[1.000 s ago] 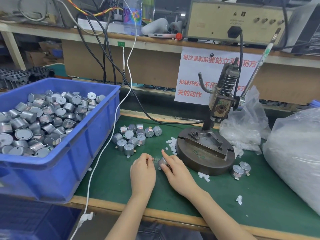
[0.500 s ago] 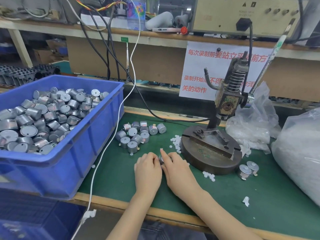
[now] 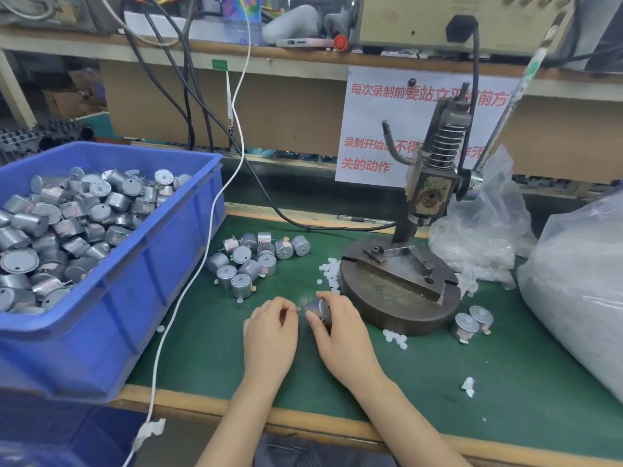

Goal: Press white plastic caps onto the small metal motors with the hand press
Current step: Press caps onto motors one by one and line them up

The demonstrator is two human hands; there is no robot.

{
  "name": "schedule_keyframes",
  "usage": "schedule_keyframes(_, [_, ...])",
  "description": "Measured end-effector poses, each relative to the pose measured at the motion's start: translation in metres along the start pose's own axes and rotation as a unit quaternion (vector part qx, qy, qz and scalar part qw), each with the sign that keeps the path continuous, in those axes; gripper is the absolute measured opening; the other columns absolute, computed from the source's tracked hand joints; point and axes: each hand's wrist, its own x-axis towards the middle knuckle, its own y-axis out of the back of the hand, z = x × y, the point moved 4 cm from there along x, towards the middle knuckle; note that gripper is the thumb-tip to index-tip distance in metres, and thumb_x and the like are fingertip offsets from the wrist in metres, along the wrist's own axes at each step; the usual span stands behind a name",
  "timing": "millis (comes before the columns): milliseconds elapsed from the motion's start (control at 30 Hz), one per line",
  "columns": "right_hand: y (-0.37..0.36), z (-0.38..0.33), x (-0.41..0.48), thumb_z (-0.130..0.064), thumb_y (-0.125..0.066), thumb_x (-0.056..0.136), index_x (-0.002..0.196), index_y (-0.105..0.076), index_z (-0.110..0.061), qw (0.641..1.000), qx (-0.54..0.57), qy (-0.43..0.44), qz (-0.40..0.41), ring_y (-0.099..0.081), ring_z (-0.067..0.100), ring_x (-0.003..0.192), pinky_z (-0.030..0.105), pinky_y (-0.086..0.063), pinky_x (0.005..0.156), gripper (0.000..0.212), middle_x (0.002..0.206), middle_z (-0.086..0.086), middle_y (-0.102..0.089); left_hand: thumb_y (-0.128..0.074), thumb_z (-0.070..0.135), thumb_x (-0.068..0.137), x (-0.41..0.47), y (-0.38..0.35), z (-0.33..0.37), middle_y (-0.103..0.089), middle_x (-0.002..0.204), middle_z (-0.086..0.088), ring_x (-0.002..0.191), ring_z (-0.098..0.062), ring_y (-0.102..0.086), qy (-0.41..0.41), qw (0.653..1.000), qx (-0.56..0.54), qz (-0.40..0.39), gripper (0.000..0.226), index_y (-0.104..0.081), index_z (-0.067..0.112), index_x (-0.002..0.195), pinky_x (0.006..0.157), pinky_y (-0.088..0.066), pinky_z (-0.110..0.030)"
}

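My right hand [image 3: 340, 332] grips a small metal motor [image 3: 316, 309] just above the green mat, left of the hand press's round base [image 3: 397, 298]. My left hand [image 3: 269, 335] sits close beside it with fingers curled toward the motor; whether a white cap is pinched in them is hidden. Loose white caps [image 3: 328, 269] lie by the base's left edge and more caps [image 3: 395, 338] lie at its front. A cluster of motors [image 3: 251, 261] lies on the mat. Two capped motors [image 3: 472, 321] stand right of the base.
A blue bin [image 3: 135, 264] full of motors stands at the left. The press column and lever [image 3: 438, 163] rise at the back. Clear plastic bags [image 3: 573, 281] of white parts fill the right side. A white cable [image 3: 188, 281] runs across the mat's left edge.
Both hands stay together in front of the press base; the right hand has lifted and turned the motor slightly. The camera has moved closer.
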Motion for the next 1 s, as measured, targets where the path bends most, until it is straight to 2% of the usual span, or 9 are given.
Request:
schedule_keyframes(100, [0.005, 0.004, 0.002, -0.026, -0.057, 0.091, 0.12, -0.051, -0.018, 0.996, 0.066, -0.043, 0.03, -0.051, 0.01, 0.098, 0.016, -0.037, 0.086, 0.031, 0.106, -0.009, -0.052, -0.048, 0.024, 0.094, -0.002, -0.005, 0.006, -0.066, 0.093, 0.008, 0.095, -0.016, -0.055, -0.045, 0.997, 0.057, -0.039, 0.017, -0.064, 0.021, 0.092, 0.09, -0.031, -0.03])
schedule_keyframes(233, [0.011, 0.008, 0.001, -0.019, -0.064, 0.087, 0.101, -0.051, -0.033, 0.981, 0.171, -0.084, 0.042, -0.058, -0.004, 0.085, 0.006, -0.043, 0.075, 0.025, 0.096, -0.017, -0.061, -0.049, 0.017, 0.091, -0.003, -0.009, 0.009, -0.064, 0.1, 0.014, 0.101, -0.01, -0.051, -0.076, 0.992, 0.056, -0.089, 0.021, -0.063, 0.025, 0.103, 0.094, -0.027, -0.026])
schedule_keyframes(367, [0.011, 0.009, 0.001, -0.014, -0.068, 0.084, 0.093, -0.048, -0.039, 0.971, 0.212, -0.11, 0.029, -0.061, -0.007, 0.088, 0.008, -0.046, 0.078, 0.032, 0.092, -0.018, -0.064, -0.056, 0.01, 0.083, -0.004, -0.009, 0.01, -0.058, 0.085, 0.017, 0.092, -0.008, -0.05, -0.084, 0.989, 0.051, -0.108, 0.028, -0.062, 0.025, 0.106, 0.091, -0.026, -0.022])
schedule_keyframes(467, [0.009, 0.009, 0.001, -0.017, -0.069, 0.083, 0.093, -0.047, -0.037, 0.975, 0.187, -0.118, 0.018, -0.061, -0.005, 0.088, 0.009, -0.046, 0.078, 0.031, 0.092, -0.016, -0.064, -0.057, 0.002, 0.082, -0.005, -0.009, 0.007, -0.057, 0.087, 0.015, 0.099, -0.014, -0.051, -0.056, 0.991, -0.004, -0.124, 0.037, -0.062, 0.021, 0.113, 0.097, -0.03, -0.026])
schedule_keyframes(567, [0.006, 0.011, 0.002, -0.022, -0.069, 0.083, 0.104, -0.051, -0.026, 0.986, 0.117, -0.118, 0.01, -0.058, 0.005, 0.094, 0.019, -0.046, 0.083, 0.028, 0.096, -0.013, -0.06, -0.051, -0.005, 0.084, -0.006, -0.008, 0.006, -0.064, 0.1, 0.002, 0.105, -0.018, -0.055, -0.003, 0.984, -0.116, -0.135, 0.038, -0.063, 0.017, 0.113, 0.102, -0.037, -0.033])
schedule_keyframes(700, [0.003, 0.011, 0.004, -0.02, -0.065, 0.085, 0.11, -0.053, -0.016, 0.995, 0.042, -0.091, 0.012, -0.049, 0.013, 0.105, 0.016, -0.035, 0.086, 0.028, 0.105, -0.006, -0.049, -0.043, -0.014, 0.083, -0.007, -0.002, 0.011, -0.069, 0.098, -0.001, 0.091, -0.005, -0.062, 0.032, 0.957, -0.253, -0.14, 0.04, -0.069, 0.015, 0.092, 0.079, -0.045, -0.007])
schedule_keyframes(833, [0.004, 0.012, 0.003, -0.024, -0.063, 0.087, 0.123, -0.054, -0.015, 0.996, -0.003, -0.081, 0.026, -0.046, 0.013, 0.113, 0.012, -0.03, 0.089, 0.038, 0.116, -0.002, -0.047, -0.042, -0.015, 0.083, -0.007, -0.002, 0.012, -0.07, 0.096, -0.001, 0.09, -0.011, -0.063, 0.038, 0.95, -0.277, -0.138, 0.038, -0.066, 0.013, 0.092, 0.076, -0.047, -0.01])
schedule_keyframes(933, [0.01, 0.008, 0.0, -0.028, -0.062, 0.088, 0.128, -0.053, -0.016, 0.995, -0.009, -0.072, 0.061, -0.047, 0.013, 0.114, 0.018, -0.034, 0.094, 0.043, 0.117, -0.001, -0.05, -0.047, -0.01, 0.084, -0.008, -0.001, 0.009, -0.072, 0.091, 0.002, 0.089, -0.01, -0.064, 0.039, 0.96, -0.253, -0.113, 0.034, -0.065, 0.018, 0.092, 0.081, -0.047, -0.019])
schedule_keyframes(1000, [0.019, 0.005, -0.001, -0.027, -0.061, 0.089, 0.129, -0.052, -0.014, 0.993, -0.003, -0.071, 0.092, -0.049, 0.015, 0.11, 0.021, -0.036, 0.094, 0.043, 0.113, 0.0, -0.053, -0.049, -0.006, 0.086, -0.008, 0.0, 0.007, -0.072, 0.086, 0.005, 0.087, -0.008, -0.064, 0.035, 0.968, -0.23, -0.1, 0.032, -0.064, 0.022, 0.09, 0.079, -0.046, -0.017])
